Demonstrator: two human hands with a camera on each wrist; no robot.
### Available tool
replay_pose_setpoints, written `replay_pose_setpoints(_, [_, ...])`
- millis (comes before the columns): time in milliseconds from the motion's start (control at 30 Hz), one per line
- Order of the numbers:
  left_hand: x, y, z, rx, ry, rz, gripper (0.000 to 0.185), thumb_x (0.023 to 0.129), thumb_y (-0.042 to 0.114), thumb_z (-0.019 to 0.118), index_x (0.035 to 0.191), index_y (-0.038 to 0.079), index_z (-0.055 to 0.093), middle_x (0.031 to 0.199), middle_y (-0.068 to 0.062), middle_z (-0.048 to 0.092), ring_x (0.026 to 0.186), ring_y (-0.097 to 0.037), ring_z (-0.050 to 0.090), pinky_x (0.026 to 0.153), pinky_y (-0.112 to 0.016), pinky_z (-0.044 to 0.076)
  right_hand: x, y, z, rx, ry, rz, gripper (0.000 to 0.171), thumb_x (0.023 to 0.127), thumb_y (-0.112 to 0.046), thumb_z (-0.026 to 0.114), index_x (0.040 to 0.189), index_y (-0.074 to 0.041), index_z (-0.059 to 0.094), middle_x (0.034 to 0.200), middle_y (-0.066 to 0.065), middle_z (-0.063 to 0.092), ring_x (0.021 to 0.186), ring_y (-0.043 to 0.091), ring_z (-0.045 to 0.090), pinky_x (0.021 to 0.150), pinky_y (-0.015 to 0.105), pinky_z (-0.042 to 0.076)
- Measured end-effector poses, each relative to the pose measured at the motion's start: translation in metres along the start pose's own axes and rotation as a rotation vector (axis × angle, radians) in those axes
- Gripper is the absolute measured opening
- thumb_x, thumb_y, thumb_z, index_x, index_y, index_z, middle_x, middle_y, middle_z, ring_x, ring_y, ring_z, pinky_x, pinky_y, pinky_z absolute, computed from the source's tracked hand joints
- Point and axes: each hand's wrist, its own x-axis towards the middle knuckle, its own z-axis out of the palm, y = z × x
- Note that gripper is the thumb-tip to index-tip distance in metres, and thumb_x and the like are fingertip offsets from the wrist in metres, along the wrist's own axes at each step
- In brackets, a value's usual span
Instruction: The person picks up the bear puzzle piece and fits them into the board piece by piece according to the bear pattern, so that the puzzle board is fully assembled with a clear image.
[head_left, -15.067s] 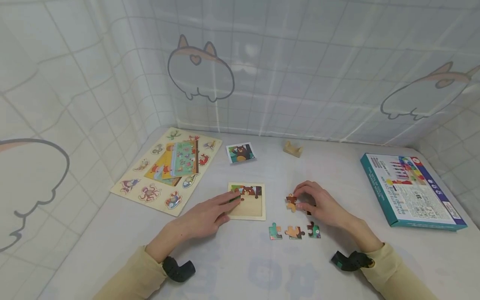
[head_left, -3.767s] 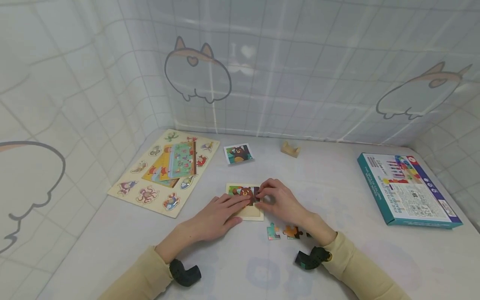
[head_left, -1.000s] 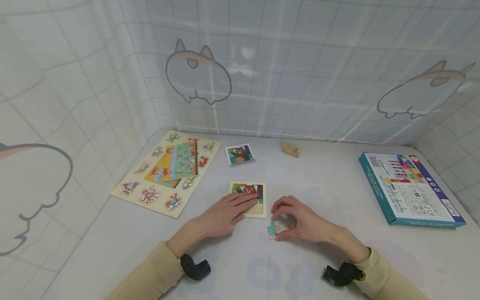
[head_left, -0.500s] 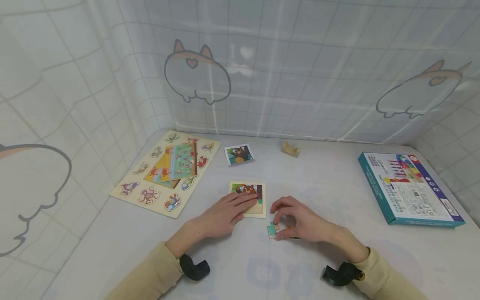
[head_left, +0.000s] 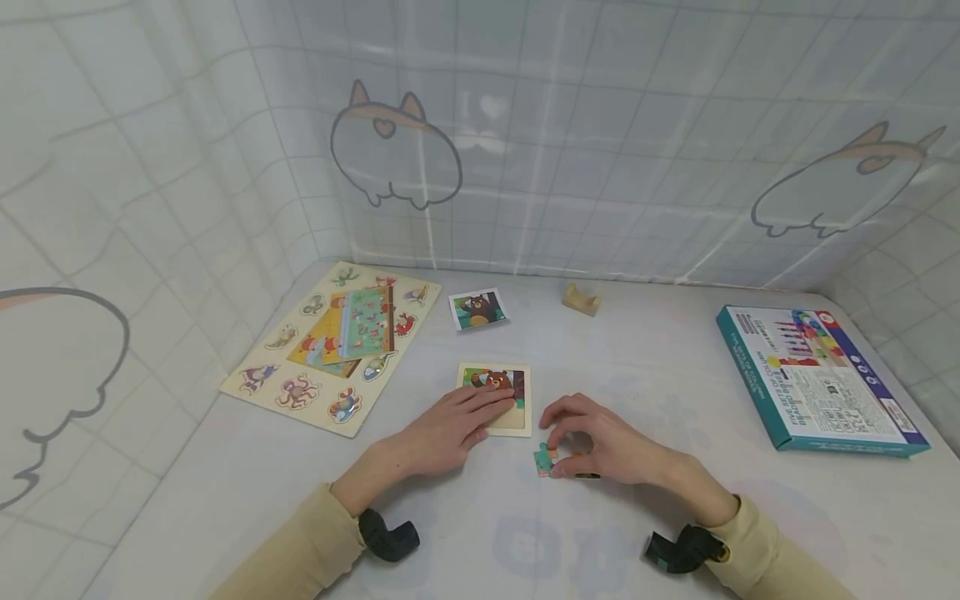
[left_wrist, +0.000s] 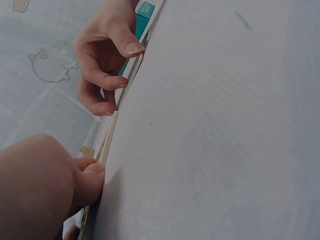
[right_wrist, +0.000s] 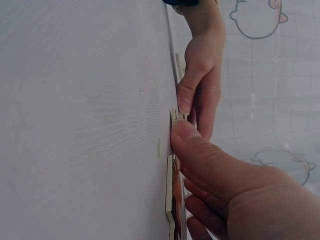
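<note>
My left hand [head_left: 442, 429] rests with straight fingers on a small square wooden puzzle tray [head_left: 512, 431]. The tray holds pieces of a bear picture along its top and right, with bare wood below; the fingers cover part of it. Just to the right, my right hand [head_left: 607, 442] curls thumb and fingertips at a green jigsaw piece [head_left: 542, 461] on the table and pinches it. An orange tab shows at that piece's right side. More pieces lie under the palm, mostly hidden; in the right wrist view, a piece's pale wooden edge [right_wrist: 169, 187] shows below the thumb.
A bear picture card [head_left: 478, 310] lies behind the tray. To its right is a small wooden holder [head_left: 581, 300]. A sea-animal board [head_left: 255, 400] with picture cards on it lies at left, and a teal-edged box [head_left: 825, 379] at right.
Since the oldest frame, more bear pieces have gone into the tray. My right hand went from the tray to the loose pieces in front; over the last second both hands barely move.
</note>
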Motion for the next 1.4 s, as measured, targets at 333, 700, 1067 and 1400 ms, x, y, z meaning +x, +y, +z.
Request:
replay_pose_setpoints(333, [0.0, 0.0, 0.001, -0.025, 0.015, -0.032, 0.052, 0.098, 0.021, 0.046, 0.148, 0.024, 0.03, 0.155, 0.009, 0.019, 0.142, -0.017, 0.016, 0.115, -0.043, 0.02, 0.001, -0.002, -0.001, 0.033, -0.002, 0.014, 0.016, 0.079, -0.038, 0.074, 0.089, -0.028, 0.065, 0.119, -0.009, 0.054, 0.111, 0.011, 0.044, 0.092, 0.031, 0.043])
replay_pose_setpoints(700, [-0.003, -0.002, 0.0, -0.135, 0.07, -0.073, 0.046, 0.096, 0.024, 0.051, 0.141, 0.023, 0.041, 0.151, 0.009, 0.028, 0.141, -0.014, 0.018, 0.114, -0.034, 0.025, -0.001, -0.001, -0.001, 0.064, -0.005, 0.052, 0.017, 0.078, -0.036, 0.076, 0.089, -0.027, 0.066, 0.118, -0.008, 0.054, 0.112, 0.013, 0.044, 0.094, 0.032, 0.042])
replay_pose_setpoints(1067, [-0.035, -0.013, -0.006, -0.152, 0.151, -0.211, 0.052, 0.092, 0.037, 0.058, 0.141, 0.026, 0.042, 0.146, 0.007, 0.039, 0.135, -0.013, 0.035, 0.108, -0.035, 0.036, 0.0, -0.001, -0.001, 0.042, -0.016, 0.051, 0.018, 0.078, -0.04, 0.073, 0.09, -0.029, 0.066, 0.118, -0.01, 0.053, 0.111, 0.009, 0.044, 0.094, 0.032, 0.043])
replay_pose_setpoints(1400, [-0.034, -0.015, -0.007, -0.191, 0.14, -0.255, 0.052, 0.092, 0.037, 0.058, 0.14, 0.026, 0.043, 0.145, 0.002, 0.042, 0.133, -0.017, 0.04, 0.107, -0.038, 0.036, 0.001, -0.004, -0.003, 0.103, -0.003, 0.049, 0.016, 0.079, -0.038, 0.073, 0.089, -0.027, 0.067, 0.113, -0.008, 0.054, 0.107, 0.01, 0.046, 0.091, 0.028, 0.044])
